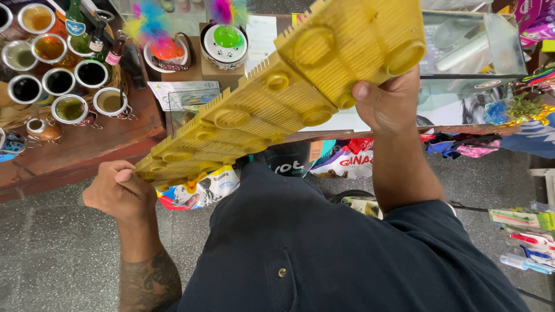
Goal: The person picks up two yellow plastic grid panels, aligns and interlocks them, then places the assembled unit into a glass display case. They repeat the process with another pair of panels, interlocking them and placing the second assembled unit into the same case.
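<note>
The person holds a long yellow plastic tray (pixel 277 95) — ribbed, with round raised cups along it — in the air with both hands, above the wooden surface (pixel 87 147). The long axis of the tray runs on a diagonal: its low end is near the person's body on the left, its high end rises away to the right and seems wider there.

The left hand (pixel 118 190) is at the low end of the tray. Its grip is pressed together like a fist around the corner, the fingers curled under the edge, so the part they pinch is hidden. The right hand (pixel 387 104) is at the high end of the tray, below its wide part. The thumb (pixel 370 95) presses on the ribbed face beside one round cup, and the other fingers are behind the tray, not visible. So the tray lies between the two grips, each hand at one end of the long axis; neither hand is near the middle.

Beyond the low end of the tray, a group of round metal bowls (pixel 58 81) with liquids stands on the surface — well apart from the left hand. Beyond the middle of the tray stands a white pet bowl (pixel 224 45) with a green inside. Beyond the high end there is a glass tank (pixel 480 52).
</note>
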